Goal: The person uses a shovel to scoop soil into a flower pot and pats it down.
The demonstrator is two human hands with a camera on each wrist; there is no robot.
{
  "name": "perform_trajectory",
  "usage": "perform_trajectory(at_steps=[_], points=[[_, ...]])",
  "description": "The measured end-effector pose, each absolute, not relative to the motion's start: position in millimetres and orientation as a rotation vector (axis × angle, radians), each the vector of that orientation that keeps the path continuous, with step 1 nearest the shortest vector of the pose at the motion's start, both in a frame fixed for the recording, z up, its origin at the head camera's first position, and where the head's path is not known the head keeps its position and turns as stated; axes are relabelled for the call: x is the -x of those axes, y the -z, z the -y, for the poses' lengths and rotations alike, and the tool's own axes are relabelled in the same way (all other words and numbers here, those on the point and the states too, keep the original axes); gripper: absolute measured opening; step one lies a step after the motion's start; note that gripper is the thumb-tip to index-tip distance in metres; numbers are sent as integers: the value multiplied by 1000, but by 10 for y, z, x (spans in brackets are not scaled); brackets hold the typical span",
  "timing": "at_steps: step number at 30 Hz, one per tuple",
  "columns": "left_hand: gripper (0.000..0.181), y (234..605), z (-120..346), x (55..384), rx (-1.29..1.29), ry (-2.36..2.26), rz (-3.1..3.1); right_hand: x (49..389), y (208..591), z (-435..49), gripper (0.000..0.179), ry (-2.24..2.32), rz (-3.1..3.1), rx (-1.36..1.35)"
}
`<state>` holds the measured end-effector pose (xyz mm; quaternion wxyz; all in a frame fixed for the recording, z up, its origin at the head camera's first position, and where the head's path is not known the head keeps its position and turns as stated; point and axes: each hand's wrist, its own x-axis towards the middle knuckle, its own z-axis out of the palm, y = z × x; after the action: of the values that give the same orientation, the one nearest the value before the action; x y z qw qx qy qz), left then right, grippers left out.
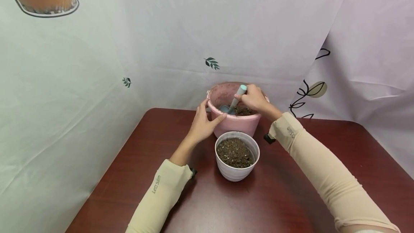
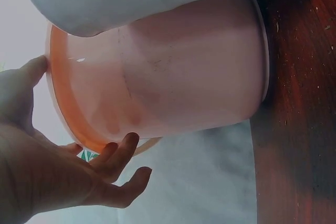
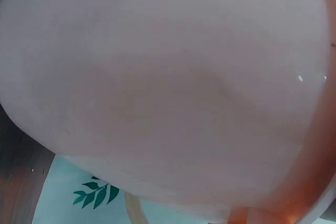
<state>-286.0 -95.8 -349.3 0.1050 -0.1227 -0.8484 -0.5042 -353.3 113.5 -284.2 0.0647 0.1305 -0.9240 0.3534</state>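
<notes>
In the head view, a pink bucket (image 1: 237,127) stands at the back of the table with dark soil (image 1: 244,111) inside. My right hand (image 1: 254,99) grips the pale green handle of a trowel (image 1: 238,95), whose blade is down in the bucket. My left hand (image 1: 203,123) holds the bucket's rim at its left front. The left wrist view shows the thumb on the rim and the other fingers bent along the bucket's side. Close in front stands a white ribbed pot (image 1: 235,173), with soil (image 1: 235,152) below its rim. The right wrist view shows the bucket's wall (image 3: 168,87), not the hand.
The dark red wooden table (image 1: 207,208) ends at the back against a hanging white cloth (image 1: 161,46) printed with leaves and jars. At the right the cloth falls in folds. The white pot sits between my forearms.
</notes>
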Motion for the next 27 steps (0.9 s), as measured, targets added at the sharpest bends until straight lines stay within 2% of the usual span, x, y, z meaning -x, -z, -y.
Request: perform_trajectory(at_steps=[12, 21, 27], points=[[92, 3488, 952, 2875, 335, 1446, 2516, 3538, 2846, -1156, 32, -1064, 2791, -450], [92, 3492, 969, 2868, 327, 1476, 2497, 3560, 2865, -1149, 31, -1287, 2738, -425], [92, 3495, 967, 2877, 329, 1481, 2490, 3572, 2853, -1167, 26, -1669, 2590, -398]])
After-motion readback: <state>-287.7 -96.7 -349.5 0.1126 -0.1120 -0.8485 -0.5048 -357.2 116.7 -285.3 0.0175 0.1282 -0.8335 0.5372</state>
